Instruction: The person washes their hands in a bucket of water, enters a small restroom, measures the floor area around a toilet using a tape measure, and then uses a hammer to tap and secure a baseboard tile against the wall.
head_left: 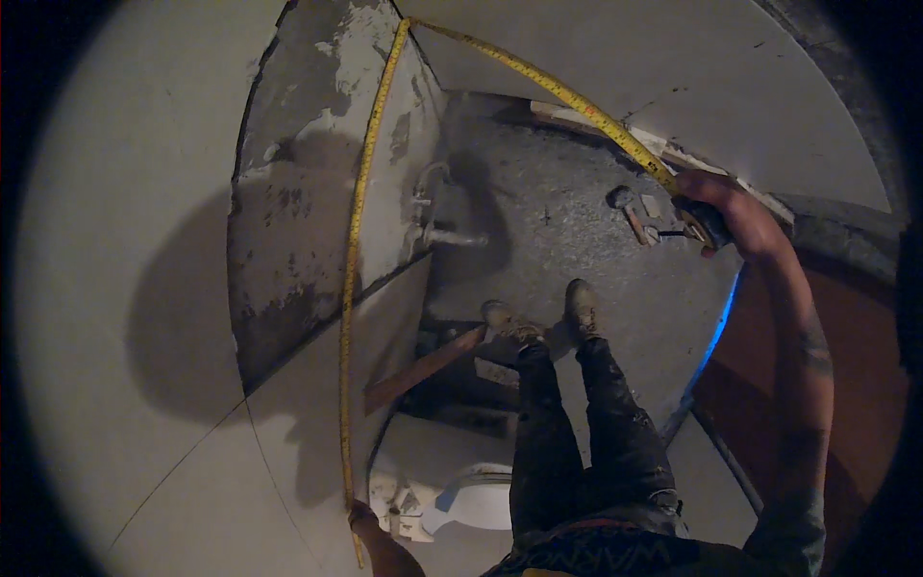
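Observation:
My right hand [748, 213] is wrapped round the dark case of a tape measure [705, 225], held out at the upper right. Its long yellow blade [355, 226] arcs from the case to a sharp bend at the top. From there it runs down along the left wall [183, 317], across a bare grey, patchy strip. At the lower edge my left hand [370, 531] is closed on the blade near its free end, and a short length sticks out below. Most of the left fingers are out of sight.
A hammer [632, 221] and small tools lie on the rough grey floor [548, 216] beyond my boots. Pipes [452, 237] stick out of the wall. A wooden board [428, 369] leans at left, above a white fixture [476, 505]. A reddish-brown panel [779, 375] stands at right.

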The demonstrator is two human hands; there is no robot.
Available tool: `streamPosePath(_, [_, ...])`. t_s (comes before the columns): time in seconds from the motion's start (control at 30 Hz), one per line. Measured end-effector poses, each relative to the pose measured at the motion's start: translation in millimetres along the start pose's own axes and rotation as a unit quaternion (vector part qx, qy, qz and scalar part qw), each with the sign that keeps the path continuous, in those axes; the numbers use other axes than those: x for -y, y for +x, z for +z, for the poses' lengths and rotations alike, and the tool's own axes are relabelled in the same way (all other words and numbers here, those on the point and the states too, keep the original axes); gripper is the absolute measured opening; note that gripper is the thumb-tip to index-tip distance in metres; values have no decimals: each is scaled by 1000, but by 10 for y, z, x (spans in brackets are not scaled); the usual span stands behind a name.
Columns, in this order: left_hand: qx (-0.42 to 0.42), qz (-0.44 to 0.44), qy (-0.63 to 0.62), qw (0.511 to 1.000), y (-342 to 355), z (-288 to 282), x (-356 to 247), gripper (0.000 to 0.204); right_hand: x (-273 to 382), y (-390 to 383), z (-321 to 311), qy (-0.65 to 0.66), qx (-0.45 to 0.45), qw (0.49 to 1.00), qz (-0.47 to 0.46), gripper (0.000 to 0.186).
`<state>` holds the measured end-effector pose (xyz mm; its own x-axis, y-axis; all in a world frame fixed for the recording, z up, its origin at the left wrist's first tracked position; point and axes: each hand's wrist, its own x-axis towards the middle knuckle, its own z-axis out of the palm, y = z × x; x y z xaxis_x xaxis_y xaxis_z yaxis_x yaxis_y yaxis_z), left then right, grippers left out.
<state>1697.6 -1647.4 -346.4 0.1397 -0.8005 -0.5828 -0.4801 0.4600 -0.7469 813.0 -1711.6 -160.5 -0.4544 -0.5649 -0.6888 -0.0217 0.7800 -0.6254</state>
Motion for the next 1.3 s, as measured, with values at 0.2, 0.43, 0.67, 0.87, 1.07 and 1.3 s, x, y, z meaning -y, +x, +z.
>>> streamPosePath(0.2, [30, -13, -47, 998, 25, 476, 501, 46, 78, 80, 95, 25, 25, 999, -7, 35])
streamPosePath(0.43, [73, 16, 41, 996, 89, 412, 409, 44, 75, 91, 33, 21, 26, 999, -10, 37])
streamPosePath(0.67, [208, -125, -233, 942, 133, -165, 280, 39, 44, 57, 38, 18, 29, 999, -5, 37])
streamPosePath(0.87, [191, -159, -240, 938, -137, -251, 192, 38, 14, 28, -15, 21, 35, 998, 37, 38])
streamPosePath(1.07, [-241, -33, 107, 964, -828, -79, -311, 31, -1090, -30, -314, 29, 100, 991, -86, 43])
streamPosePath(1.3, [-182, 109, -123, 969, -1524, -803, -1007, 29, -3047, -1118, -886, -157, 176, 943, -236, 40])
